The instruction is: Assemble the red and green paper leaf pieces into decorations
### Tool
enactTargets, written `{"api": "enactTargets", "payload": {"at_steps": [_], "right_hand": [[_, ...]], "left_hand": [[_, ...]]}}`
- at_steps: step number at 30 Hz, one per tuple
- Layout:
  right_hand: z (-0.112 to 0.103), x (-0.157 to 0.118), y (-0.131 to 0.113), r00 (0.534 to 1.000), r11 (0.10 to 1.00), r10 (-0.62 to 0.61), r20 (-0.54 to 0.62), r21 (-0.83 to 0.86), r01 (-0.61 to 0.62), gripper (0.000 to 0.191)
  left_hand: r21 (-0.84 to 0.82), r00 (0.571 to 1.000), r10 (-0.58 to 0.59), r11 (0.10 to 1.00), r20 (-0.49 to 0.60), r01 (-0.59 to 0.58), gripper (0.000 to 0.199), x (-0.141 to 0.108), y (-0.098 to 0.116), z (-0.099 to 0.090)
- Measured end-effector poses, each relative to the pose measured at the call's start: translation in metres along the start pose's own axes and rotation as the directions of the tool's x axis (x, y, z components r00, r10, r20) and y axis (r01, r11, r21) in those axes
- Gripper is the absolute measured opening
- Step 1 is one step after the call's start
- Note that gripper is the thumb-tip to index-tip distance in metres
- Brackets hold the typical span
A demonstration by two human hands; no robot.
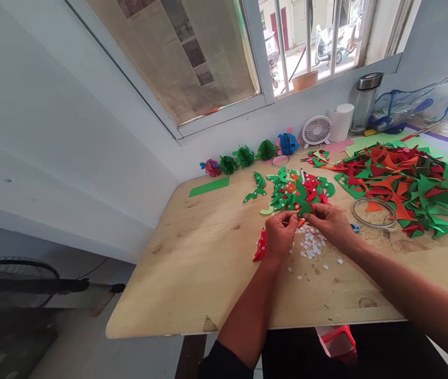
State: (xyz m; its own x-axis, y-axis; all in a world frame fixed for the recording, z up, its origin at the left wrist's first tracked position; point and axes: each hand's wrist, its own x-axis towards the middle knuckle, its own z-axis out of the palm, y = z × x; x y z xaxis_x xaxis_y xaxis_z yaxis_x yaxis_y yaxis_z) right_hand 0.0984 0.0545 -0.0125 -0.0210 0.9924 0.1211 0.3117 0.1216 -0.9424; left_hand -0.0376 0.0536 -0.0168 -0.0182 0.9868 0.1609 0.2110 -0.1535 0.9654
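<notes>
Both my hands meet over the wooden table, fingertips close together at a green paper piece. My left hand is closed in a pinch at its lower left edge. From the right, my right hand pinches the same piece between thumb and fingers. Small white paper squares lie scattered just below the fingers. A red paper piece with white squares lies left of my left hand. Behind the hands is a heap of green and red cut pieces, many bearing white squares.
A large pile of red, orange and green scraps covers the right side, with a tape roll in front. Folded paper figures, a small fan and a glass bottle stand along the wall. A green strip lies back left.
</notes>
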Motion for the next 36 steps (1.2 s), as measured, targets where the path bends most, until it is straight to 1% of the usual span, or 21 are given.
{"api": "enactTargets", "payload": {"at_steps": [3,5,7,9,11,13,15,17,20,23,29,32,36], "right_hand": [[0.0,0.0,-0.002,1.0,1.0,0.007,-0.01,0.014,-0.006,0.03],[0.0,0.0,-0.003,1.0,1.0,0.011,-0.027,0.014,-0.01,0.031],[0.0,0.0,-0.004,0.999,1.0,0.017,-0.041,0.006,-0.017,0.031],[0.0,0.001,-0.003,0.998,1.0,0.025,-0.058,0.01,-0.024,0.032],[0.0,0.001,-0.002,0.997,0.999,0.029,-0.066,0.027,-0.027,0.033],[0.001,0.001,-0.001,0.998,0.999,0.03,-0.063,0.047,-0.027,0.033],[0.001,0.001,-0.001,0.998,0.998,0.026,-0.06,0.054,-0.023,0.033],[0.001,0.001,-0.002,0.998,0.999,0.018,-0.062,0.043,-0.015,0.033],[0.001,0.001,-0.001,0.998,1.0,0.009,-0.059,0.009,-0.009,0.032],[0.002,0.002,0.002,0.999,1.0,0.0,-0.05,-0.004,0.0,0.031],[0.003,0.002,0.007,0.998,0.995,-0.039,-0.048,-0.094,0.034,0.033],[0.003,0.001,0.005,0.998,0.991,-0.041,-0.046,-0.129,0.035,0.034],[0.003,0.0,0.003,0.998,0.991,-0.037,-0.042,-0.129,0.032,0.034]], "left_hand": [[0.077,0.997,0.072,0.995,-0.033,-0.07,0.02,-0.001,0.0,-0.001],[0.196,0.983,0.169,0.969,-0.067,-0.154,0.017,-0.002,0.0,-0.001],[0.338,0.954,0.292,0.906,-0.064,-0.254,0.014,-0.003,0.0,-0.002],[0.451,0.916,0.4,0.822,-0.023,-0.348,0.012,-0.003,-0.001,-0.002],[0.523,0.884,0.467,0.749,0.021,-0.408,0.012,-0.003,-0.003,-0.002],[0.564,0.869,0.493,0.704,0.052,-0.433,0.012,-0.003,-0.005,-0.001],[0.579,0.867,0.493,0.686,0.074,-0.44,0.013,-0.003,-0.005,-0.001],[0.575,0.871,0.484,0.69,0.086,-0.44,0.013,-0.003,-0.005,-0.001],[0.554,0.883,0.462,0.715,0.086,-0.428,0.014,-0.003,-0.004,-0.001],[0.519,0.904,0.424,0.76,0.06,-0.391,0.014,-0.003,-0.003,0.0],[0.376,0.957,0.29,0.89,-0.026,-0.259,0.015,-0.001,-0.005,0.003],[0.299,0.975,0.215,0.936,-0.062,-0.188,0.015,-0.001,-0.004,0.004],[0.181,0.992,0.093,0.981,-0.09,-0.075,0.016,-0.001,-0.002,0.005]]}}
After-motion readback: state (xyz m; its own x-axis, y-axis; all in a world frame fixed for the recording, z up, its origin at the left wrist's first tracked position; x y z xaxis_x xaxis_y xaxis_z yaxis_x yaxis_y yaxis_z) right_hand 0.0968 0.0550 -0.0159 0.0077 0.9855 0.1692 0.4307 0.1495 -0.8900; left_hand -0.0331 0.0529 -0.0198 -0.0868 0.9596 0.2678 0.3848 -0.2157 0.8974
